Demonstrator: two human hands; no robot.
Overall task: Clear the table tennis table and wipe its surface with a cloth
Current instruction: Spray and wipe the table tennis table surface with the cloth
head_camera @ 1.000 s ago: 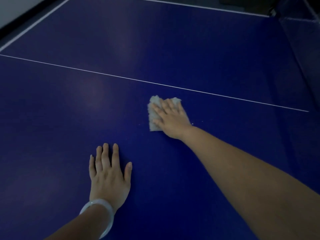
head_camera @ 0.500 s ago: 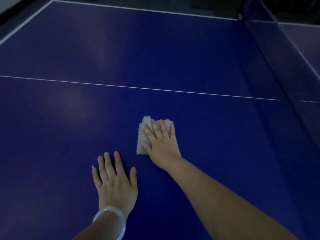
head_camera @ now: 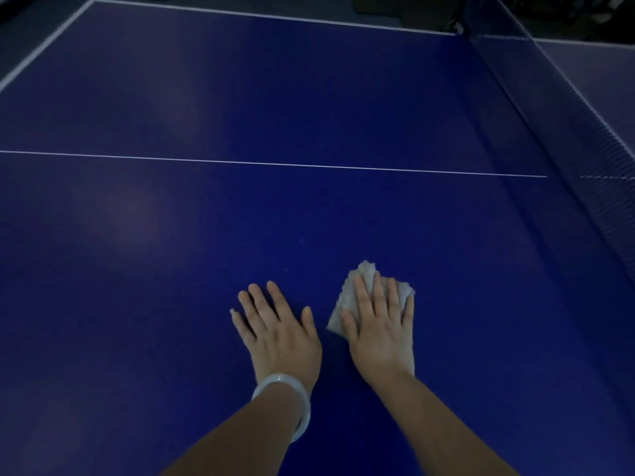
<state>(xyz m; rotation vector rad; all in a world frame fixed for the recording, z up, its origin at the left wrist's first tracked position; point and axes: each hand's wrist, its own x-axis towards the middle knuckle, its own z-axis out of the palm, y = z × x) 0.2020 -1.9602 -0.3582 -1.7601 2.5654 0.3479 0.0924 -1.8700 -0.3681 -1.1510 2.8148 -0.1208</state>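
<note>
The blue table tennis table [head_camera: 240, 97] fills the view, with a thin white centre line running across it. My right hand [head_camera: 381, 328] lies flat with straight fingers on a small pale cloth [head_camera: 347, 300], pressing it against the table surface. The cloth sticks out past my fingertips and to the left of my thumb. My left hand [head_camera: 278, 331] rests flat on the bare table just left of the cloth, fingers spread, a white bangle on its wrist.
The dark net [head_camera: 556, 108] runs along the right side from the far corner toward me. White border lines mark the far edge and the left end of the table. Dark floor and objects lie beyond the far edge.
My right hand has dragged the cloth back toward me, ending close beside my left hand. The view has swung right, showing more of the net.
</note>
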